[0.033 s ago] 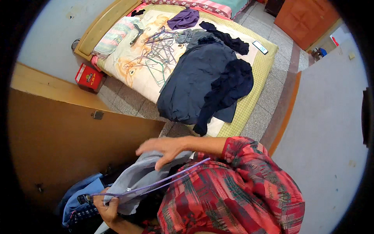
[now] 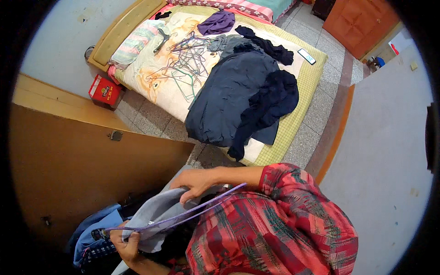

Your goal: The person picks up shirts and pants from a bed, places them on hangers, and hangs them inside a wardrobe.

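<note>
A light grey garment (image 2: 158, 206) hangs in front of me at the lower left, its upper edge forming an open loop. My left hand (image 2: 124, 240) pinches it together with one end of a thin purple hanger (image 2: 197, 211). From there the hanger slants up to the right, across the front of my shirt, its far end free. Above it, my right hand (image 2: 196, 181) has its fingers curled over the far edge of the garment, the thumb on the near side. Some of its fingertips are hidden by cloth.
A brown wooden door panel (image 2: 91, 169) stands close at left, with blue clothes (image 2: 94, 233) below it. Ahead, the bed (image 2: 298, 114) holds a dark garment pile (image 2: 229, 96), tangled hangers (image 2: 188, 59), purple cloth (image 2: 217, 23) and a phone (image 2: 306, 56). A red box (image 2: 104, 91) sits beside it.
My right hand has come down slightly, from spread fingers above the grey garment to fingers curled over its edge. The left hand keeps its place.
</note>
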Demonstrator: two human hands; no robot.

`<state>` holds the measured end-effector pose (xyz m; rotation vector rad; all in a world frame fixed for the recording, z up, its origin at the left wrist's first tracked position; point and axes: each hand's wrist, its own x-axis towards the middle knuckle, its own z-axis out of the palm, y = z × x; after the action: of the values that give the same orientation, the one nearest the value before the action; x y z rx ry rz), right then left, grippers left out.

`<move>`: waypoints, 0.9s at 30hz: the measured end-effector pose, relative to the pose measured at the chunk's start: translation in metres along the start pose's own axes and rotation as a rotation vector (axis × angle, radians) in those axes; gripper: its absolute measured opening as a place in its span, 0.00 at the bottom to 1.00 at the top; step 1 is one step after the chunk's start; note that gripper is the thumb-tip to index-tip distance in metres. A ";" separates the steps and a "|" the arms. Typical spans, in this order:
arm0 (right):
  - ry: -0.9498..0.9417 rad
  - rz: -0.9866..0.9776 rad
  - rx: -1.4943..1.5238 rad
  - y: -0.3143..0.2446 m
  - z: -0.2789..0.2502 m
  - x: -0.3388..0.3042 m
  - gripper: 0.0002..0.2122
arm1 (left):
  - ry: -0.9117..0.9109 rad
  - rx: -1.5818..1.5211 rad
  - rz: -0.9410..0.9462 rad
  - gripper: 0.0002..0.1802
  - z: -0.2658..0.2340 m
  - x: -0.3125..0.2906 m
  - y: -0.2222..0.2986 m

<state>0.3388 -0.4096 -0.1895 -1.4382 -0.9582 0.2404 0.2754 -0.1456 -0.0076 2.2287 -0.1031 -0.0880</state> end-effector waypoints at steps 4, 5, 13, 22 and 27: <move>0.135 0.110 -0.010 0.007 0.017 -0.001 0.14 | 0.102 -0.131 -0.117 0.15 0.014 -0.008 0.003; 0.137 0.116 -0.004 0.007 0.016 -0.003 0.14 | 0.237 -0.164 -0.101 0.15 0.017 -0.011 0.001; 0.356 0.012 -0.058 -0.005 -0.044 -0.019 0.05 | -0.150 0.205 -0.035 0.13 0.000 0.006 -0.011; 0.434 -0.057 -0.777 -0.053 -0.026 -0.016 0.14 | 0.079 0.647 0.020 0.10 0.019 0.023 -0.019; 0.499 0.173 -0.333 -0.055 -0.004 0.000 0.15 | 0.481 0.758 0.216 0.08 0.038 0.029 -0.016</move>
<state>0.3200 -0.4227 -0.1388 -1.7780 -0.4774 -0.1594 0.3014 -0.1688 -0.0448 2.8965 -0.1247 0.7106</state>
